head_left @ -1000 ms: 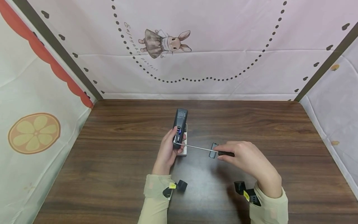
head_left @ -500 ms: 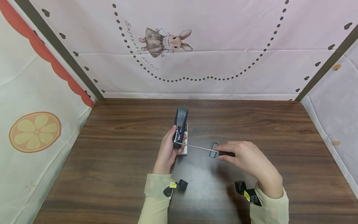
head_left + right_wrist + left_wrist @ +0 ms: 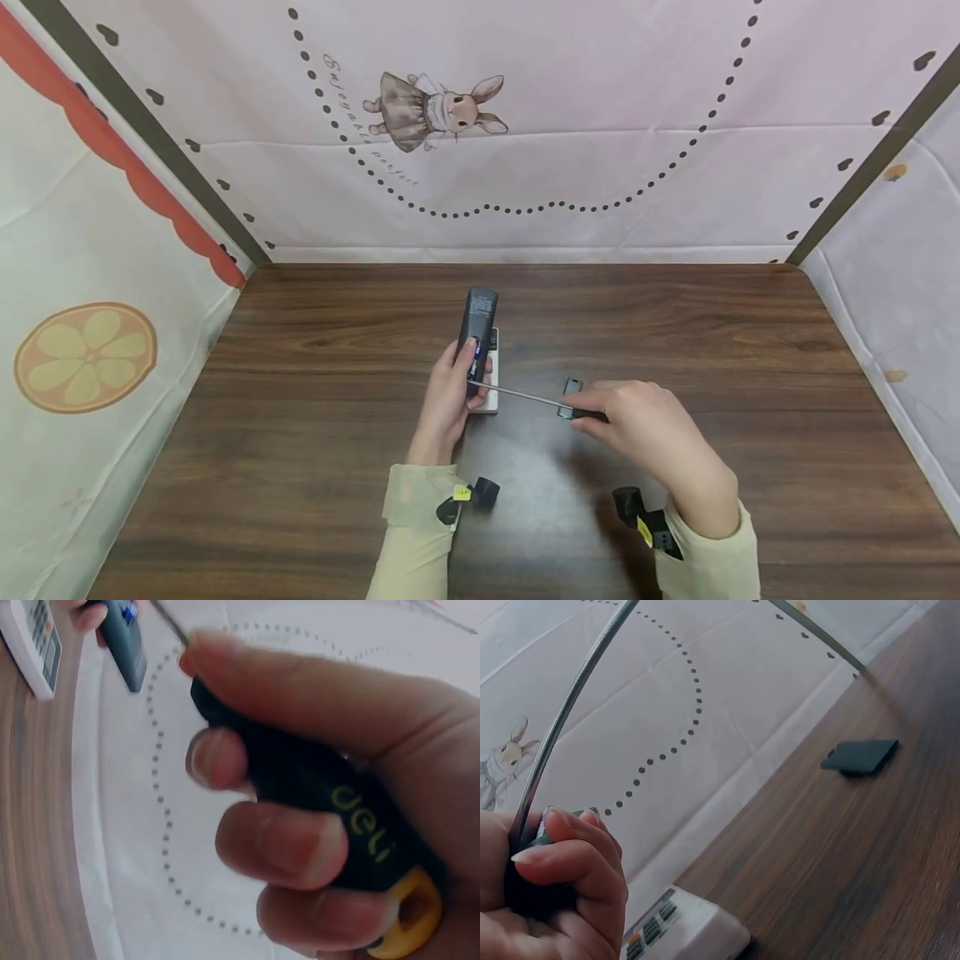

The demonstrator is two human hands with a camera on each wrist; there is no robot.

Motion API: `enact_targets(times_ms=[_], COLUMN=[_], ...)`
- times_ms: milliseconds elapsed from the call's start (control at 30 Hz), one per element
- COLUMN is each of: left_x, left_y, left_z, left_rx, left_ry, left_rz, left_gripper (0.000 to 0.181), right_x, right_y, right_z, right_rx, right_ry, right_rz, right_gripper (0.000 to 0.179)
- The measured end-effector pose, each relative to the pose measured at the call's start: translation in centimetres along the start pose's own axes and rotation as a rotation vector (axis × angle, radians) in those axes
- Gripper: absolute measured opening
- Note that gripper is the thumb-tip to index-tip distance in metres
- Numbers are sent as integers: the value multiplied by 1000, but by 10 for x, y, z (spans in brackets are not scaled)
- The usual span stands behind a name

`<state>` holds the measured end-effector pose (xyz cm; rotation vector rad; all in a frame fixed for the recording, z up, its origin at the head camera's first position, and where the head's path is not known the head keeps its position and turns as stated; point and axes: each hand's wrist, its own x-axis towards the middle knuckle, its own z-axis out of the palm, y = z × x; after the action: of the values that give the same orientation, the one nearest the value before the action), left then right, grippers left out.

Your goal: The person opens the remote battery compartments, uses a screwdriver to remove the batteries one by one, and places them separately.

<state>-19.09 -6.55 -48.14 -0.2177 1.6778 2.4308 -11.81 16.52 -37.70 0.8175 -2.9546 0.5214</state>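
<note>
My left hand grips a dark remote control, its back facing up and its battery compartment uncovered. The left thumb lies along the compartment, partly covering the batteries inside. In my right hand is a screwdriver with a dark "deli" handle and a yellow end. Its thin metal shaft reaches left, the tip at the lower end of the compartment. Below the right fingers a small dark battery cover lies on the table, partly overlapped by the screwdriver in the head view.
A white remote control with buttons lies on the wooden table, partly hidden under the left hand and the dark remote. A patterned cloth wall rises behind the table's far edge, with others at both sides.
My right hand has shifted slightly left with the screwdriver, so its handle now overlaps the battery cover. The dark remote has turned a little and less of the batteries shows. The head view has shifted slightly.
</note>
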Motion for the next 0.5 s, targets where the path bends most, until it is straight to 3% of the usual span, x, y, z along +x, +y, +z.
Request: enact_targets(times_ms=[333,500], left_x=[0,-1], left_y=[1,2], left_z=[-2,0], left_rx=[-91,-115], left_ry=[60,76], left_rz=[-20,-11], left_gripper=[43,42], right_x=[4,4], right_y=[-5,-3], right_z=[7,9], right_rx=[-126,-127], right_ry=[125,160], right_rz=[-42,-66], right_gripper=[30,30])
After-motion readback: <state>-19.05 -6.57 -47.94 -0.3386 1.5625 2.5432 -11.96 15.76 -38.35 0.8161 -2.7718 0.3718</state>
